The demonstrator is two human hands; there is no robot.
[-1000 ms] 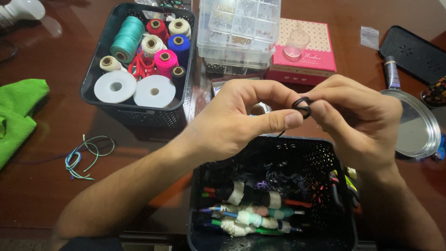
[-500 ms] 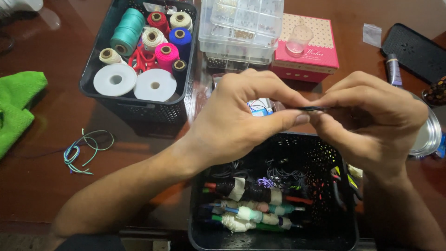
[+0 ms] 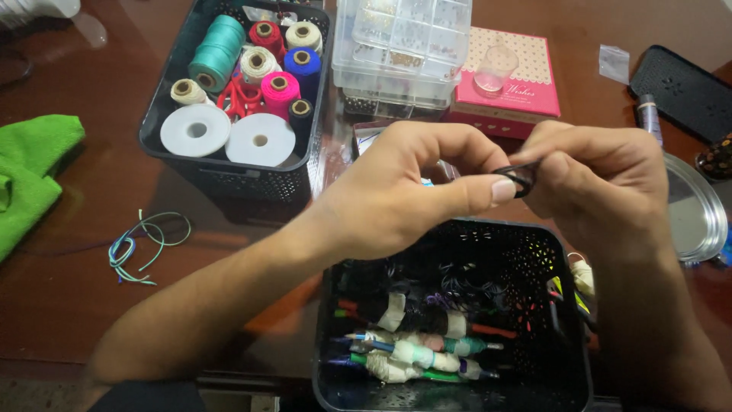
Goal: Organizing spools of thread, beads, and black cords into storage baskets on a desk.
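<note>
Head view, the only one supplied: I see both hands meeting above the near black basket [image 3: 457, 236]. My left hand [image 3: 404, 191] and right hand [image 3: 602, 183] pinch one small black ring [image 3: 517, 177] between them. The left thumb lies along its lower edge and the right fingertips close on its far side, so both grips are narrow and closed on that ring. It is thin, dark and glossy, seen partly edge-on; most of it is hidden by the fingers, and I cannot tell its material.

Counts, relative to the grip:
- Directly below: one black perforated basket holding wrapped bundles of cord; I count about five, in black, red, blue and green, each banded with pale tape.
- Up and to the left: one second black basket [image 3: 229, 172] with ten spools [image 3: 217, 46]. These comprise two large white rolls, one teal cone, one red, one pink, one dark blue, one black and three cream.
- Straight above: one clear compartment box [image 3: 404, 46], contents too small to tell.
- Above and to the right: one pink box [image 3: 526, 84] with one clear cup [image 3: 494, 70] on it.
- Right: one round metal lid [image 3: 694, 214] and one black tray [image 3: 682, 84].
- Far left: one green cloth [image 3: 30, 172] and one loose bunch of coloured threads [image 3: 141, 244].
</note>
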